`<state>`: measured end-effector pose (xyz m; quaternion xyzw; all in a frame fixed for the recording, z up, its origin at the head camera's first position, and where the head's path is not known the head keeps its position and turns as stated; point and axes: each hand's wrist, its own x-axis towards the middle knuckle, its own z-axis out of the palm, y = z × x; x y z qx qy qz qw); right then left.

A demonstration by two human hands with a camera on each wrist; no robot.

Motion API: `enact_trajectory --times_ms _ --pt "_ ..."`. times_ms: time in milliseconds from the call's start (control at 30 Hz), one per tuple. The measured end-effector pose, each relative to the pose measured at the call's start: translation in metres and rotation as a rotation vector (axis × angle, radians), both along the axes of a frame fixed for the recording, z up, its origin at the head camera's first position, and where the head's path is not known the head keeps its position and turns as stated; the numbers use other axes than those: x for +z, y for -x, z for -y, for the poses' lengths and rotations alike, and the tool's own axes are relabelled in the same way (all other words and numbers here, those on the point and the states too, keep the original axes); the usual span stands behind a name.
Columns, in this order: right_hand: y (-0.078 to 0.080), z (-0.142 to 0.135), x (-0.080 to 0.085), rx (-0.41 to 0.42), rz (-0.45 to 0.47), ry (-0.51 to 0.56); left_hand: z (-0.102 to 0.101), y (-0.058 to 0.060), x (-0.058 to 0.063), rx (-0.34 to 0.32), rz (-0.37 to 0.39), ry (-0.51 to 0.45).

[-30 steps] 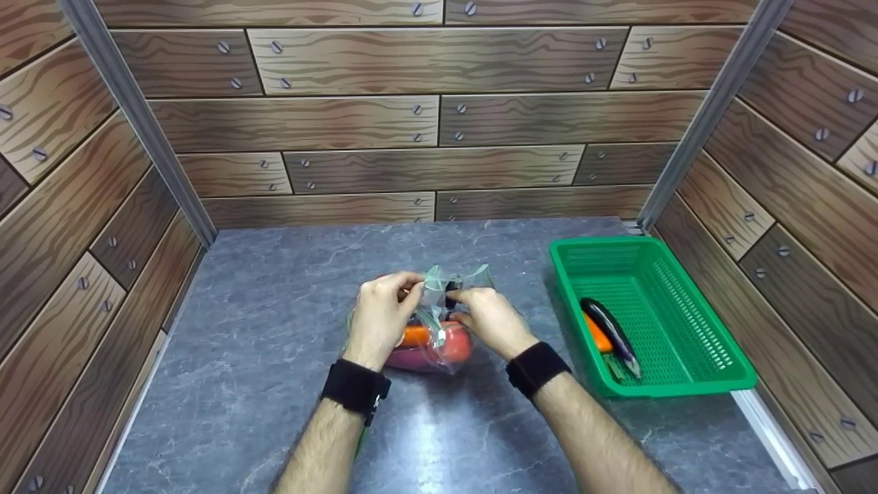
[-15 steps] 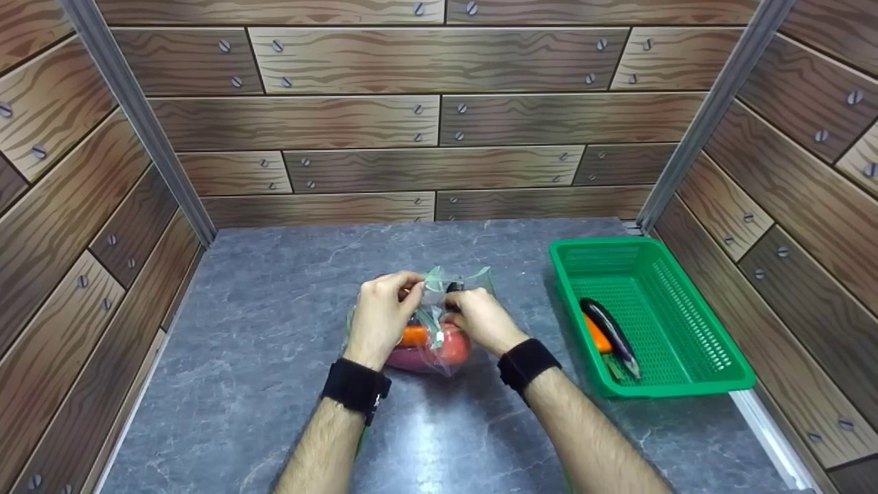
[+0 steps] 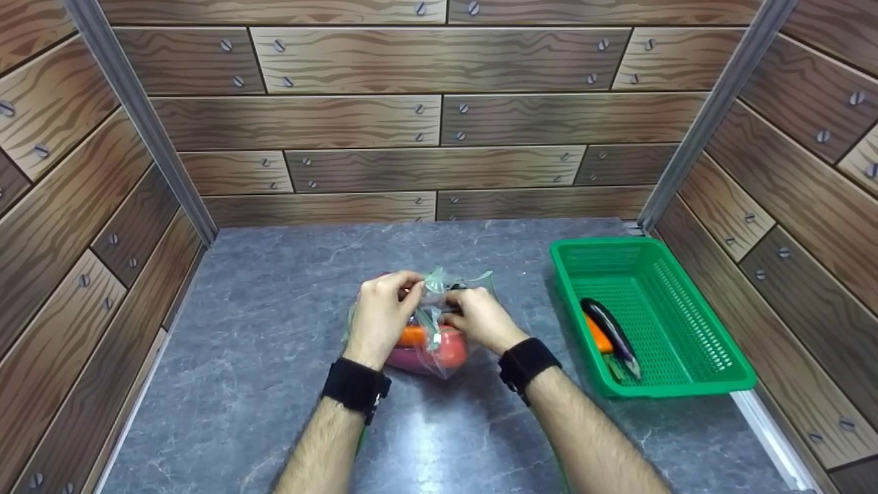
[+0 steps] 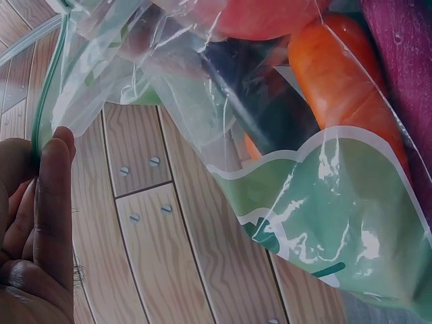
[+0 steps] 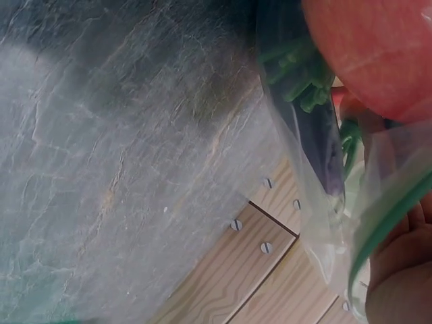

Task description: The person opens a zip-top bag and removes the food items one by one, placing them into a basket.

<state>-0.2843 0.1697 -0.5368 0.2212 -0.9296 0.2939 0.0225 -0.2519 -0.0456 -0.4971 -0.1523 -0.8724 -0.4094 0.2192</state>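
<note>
Head view: we see clear bag point(image 3: 431, 320) on worktop point(image 3: 274, 329); left hand point(image 3: 385, 309) pinches its mouth, right hand point(image 3: 485, 315) reaches there. Left wrist view: carrot point(image 4: 337, 74) inside; if load pulls, thin mouth may slip from pinch. Right wrist view: right hand's grip we cannot tell; moving carelessly, it may catch green strip point(image 5: 388, 226).

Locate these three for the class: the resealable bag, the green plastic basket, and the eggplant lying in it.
Resealable bag point(image 4: 337, 209): left wrist view, on its green printed panel.
Green plastic basket point(image 3: 691, 312): head view, on its perforated side wall.
Eggplant point(image 3: 609, 331): head view, mid-length on its dark body.
</note>
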Motion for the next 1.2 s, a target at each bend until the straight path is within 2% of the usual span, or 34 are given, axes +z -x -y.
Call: enact_trajectory --times_ms 233,933,1200 --pt "-0.008 -0.009 0.004 -0.018 -0.07 -0.014 -0.002 0.0 0.0 0.004 -0.019 0.01" --pt "-0.028 -0.035 0.02 -0.1 -0.094 -0.012 -0.001 -0.001 -0.002 0.012 -0.019 0.016" --pt "-0.033 -0.051 0.025 -0.108 -0.115 -0.019 -0.001 0.0 -0.003 -0.015 -0.032 -0.004"
